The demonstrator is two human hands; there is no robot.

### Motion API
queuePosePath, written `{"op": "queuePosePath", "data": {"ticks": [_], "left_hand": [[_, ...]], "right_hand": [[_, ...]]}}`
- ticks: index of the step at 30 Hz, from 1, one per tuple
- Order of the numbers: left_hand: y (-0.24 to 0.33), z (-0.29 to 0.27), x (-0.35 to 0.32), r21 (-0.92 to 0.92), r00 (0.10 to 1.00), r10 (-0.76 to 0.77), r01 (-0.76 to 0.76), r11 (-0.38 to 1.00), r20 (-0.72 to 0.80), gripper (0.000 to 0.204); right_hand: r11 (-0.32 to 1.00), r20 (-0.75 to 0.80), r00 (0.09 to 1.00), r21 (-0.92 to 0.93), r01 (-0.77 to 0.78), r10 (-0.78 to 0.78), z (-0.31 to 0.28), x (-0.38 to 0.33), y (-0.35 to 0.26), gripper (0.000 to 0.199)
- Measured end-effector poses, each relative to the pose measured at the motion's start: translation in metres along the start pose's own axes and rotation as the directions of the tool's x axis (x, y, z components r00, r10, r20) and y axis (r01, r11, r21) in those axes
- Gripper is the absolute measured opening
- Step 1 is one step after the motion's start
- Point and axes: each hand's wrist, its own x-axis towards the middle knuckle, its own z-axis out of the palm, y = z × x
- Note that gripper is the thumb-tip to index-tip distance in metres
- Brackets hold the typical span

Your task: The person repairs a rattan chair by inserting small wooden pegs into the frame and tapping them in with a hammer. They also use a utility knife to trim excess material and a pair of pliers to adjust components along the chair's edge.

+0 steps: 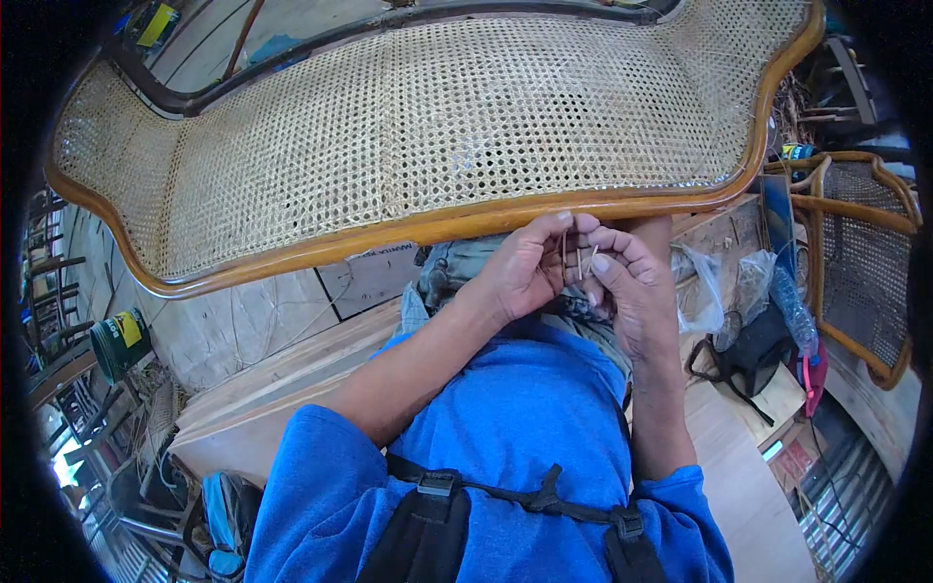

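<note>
Far left of the grip, low down: a green bucket (119,342) with a yellow label is seen on cluttered ground, well apart from both hands.

Above and left of the grip: a wide panel of woven cane (389,126) is stretched in a curved wooden frame (321,251). The lower rail of the frame runs just above the hands.

At the grip: the left hand (525,272) is raised just under the frame rail, fingers curled and pinched together on thin cane strands (580,260). The strands are held upright between the two hands, their upper ends close under the rail; whether they pass into the weave cannot be told. The left forearm comes up from a blue sleeve (321,476) at the lower left.

Just right of the strands: the right hand (632,291) is set against the left, fingertips closed on the same strands, knuckles touching or nearly touching the left fingers.

Below the grip: a blue shirt is crossed by black harness straps (530,497). A pale wooden board (282,379) is noted below and left of the hands.

Right of the grip: clear plastic bags (724,282) and a dark bag (753,355) are lying near the right wrist. Farther right, a second cane-panelled chair frame (865,262) is standing, well apart.
</note>
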Motion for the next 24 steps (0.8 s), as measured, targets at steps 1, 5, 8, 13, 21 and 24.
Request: {"op": "queuePosePath", "data": {"ticks": [1,5,8,13,21,24], "left_hand": [[0.0,0.001,-0.001,0.02,1.0,0.008,-0.008,1.0,0.014,0.024],[0.001,0.007,-0.001,0.174,1.0,0.012,-0.009,0.985,-0.016,0.022],[0.006,0.007,-0.007,0.309,0.997,-0.052,0.067,0.949,-0.056,0.021],[0.0,0.021,-0.019,0.433,0.987,-0.027,0.093,0.897,-0.156,0.02],[-0.005,0.035,-0.031,0.651,0.98,0.175,-0.072,0.756,-0.095,0.016],[-0.015,0.026,-0.026,0.841,0.882,0.44,-0.36,0.405,0.166,0.014]], "right_hand": [[1.0,0.008,1.0,-0.003,0.017,-0.017,-0.001,0.001,0.002,0.016],[0.992,-0.016,0.994,-0.067,0.106,-0.107,-0.002,0.003,0.006,0.016],[0.989,-0.082,0.991,-0.114,0.096,-0.105,-0.001,0.002,-0.001,0.013],[0.956,-0.164,0.963,-0.237,0.171,-0.213,-0.007,0.005,0.001,0.007],[0.968,-0.093,0.964,-0.051,0.246,-0.25,-0.012,0.001,0.008,0.007],[0.978,-0.087,0.975,0.03,0.207,-0.204,-0.011,0.0,0.01,0.008]]}}
